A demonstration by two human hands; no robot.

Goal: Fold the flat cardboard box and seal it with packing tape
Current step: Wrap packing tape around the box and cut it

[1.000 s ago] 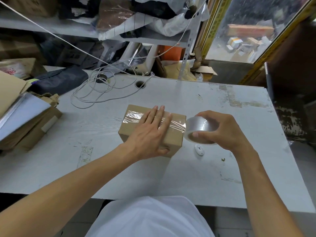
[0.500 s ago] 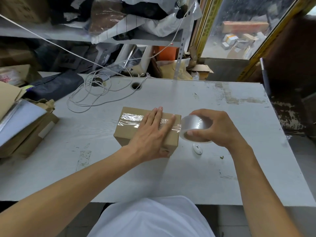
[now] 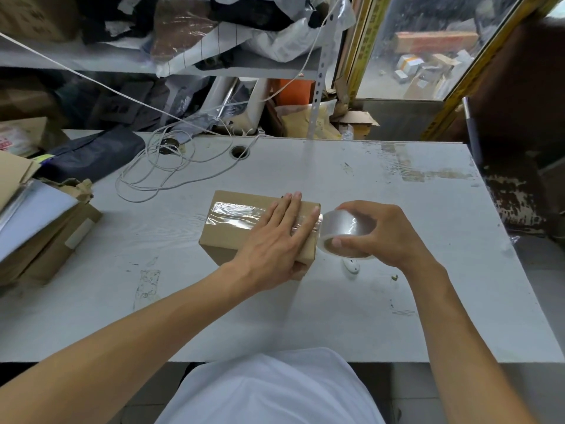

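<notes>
From my headcam I see the cardboard box (image 3: 241,231) folded up and closed, sitting on the white desk (image 3: 382,301) a little left of centre. A strip of clear packing tape (image 3: 232,213) runs across its top face from the left edge towards the right edge.

My left hand (image 3: 276,237) lies flat, palm down, on the right part of the box top, fingers (image 3: 292,206) straight and together, pointing away from me over the tape; it grips nothing, it just presses on the box, and the thumb hangs over the near right corner.

My right hand (image 3: 377,232) is wrapped around the roll of clear tape (image 3: 342,235), fingers over the far side and thumb on the near rim. The roll is tilted, just beside the box's right end, with the tape running from it onto the top edge of the box. I cannot tell whether the roll touches the box side.

A small white object (image 3: 351,265) lies on the desk just under the roll, too small to name. A loose white cable (image 3: 153,175) coils on the desk behind the box, near a round cable hole (image 3: 240,152). A stack of flat cardboard and paper (image 3: 36,228) sits at the desk's left edge, well apart from the box. My white shirt (image 3: 272,390) shows at the bottom.
</notes>
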